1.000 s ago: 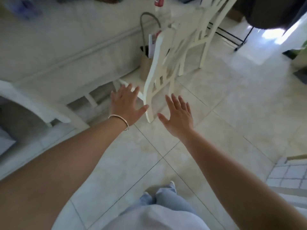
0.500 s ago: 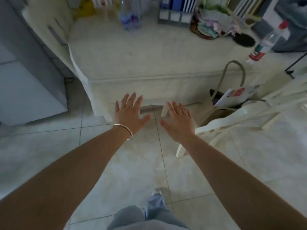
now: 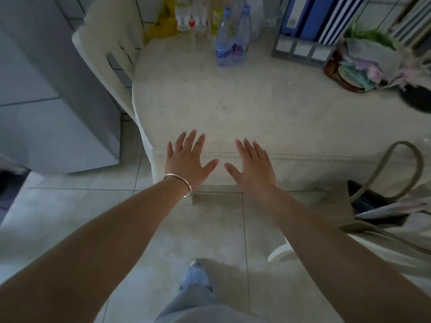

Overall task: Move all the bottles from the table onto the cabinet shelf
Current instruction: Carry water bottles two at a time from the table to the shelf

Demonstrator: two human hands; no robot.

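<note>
Two clear plastic water bottles with blue-purple labels stand side by side at the table's far edge: the left bottle point(image 3: 225, 40) and the right bottle point(image 3: 242, 36). A yellowish bottle point(image 3: 217, 15) stands behind them. The table point(image 3: 256, 108) wears a cream cloth. My left hand point(image 3: 187, 159), with a silver bangle at the wrist, and my right hand point(image 3: 253, 163) are stretched out palm down with fingers spread, over the table's near edge. Both hands hold nothing and are well short of the bottles.
A grey cabinet point(image 3: 46, 113) stands to the left, with a white chair point(image 3: 112, 52) between it and the table. Blue binders in a file holder point(image 3: 310, 26), a bowl of cloths point(image 3: 363, 66) and a yellow packet point(image 3: 163, 22) sit on the table. A tote bag point(image 3: 382, 201) rests lower right.
The view has swung left and come closer to the table, so the bottles now lie straight ahead. Both hands stay spread and empty, now over the table's near edge.
</note>
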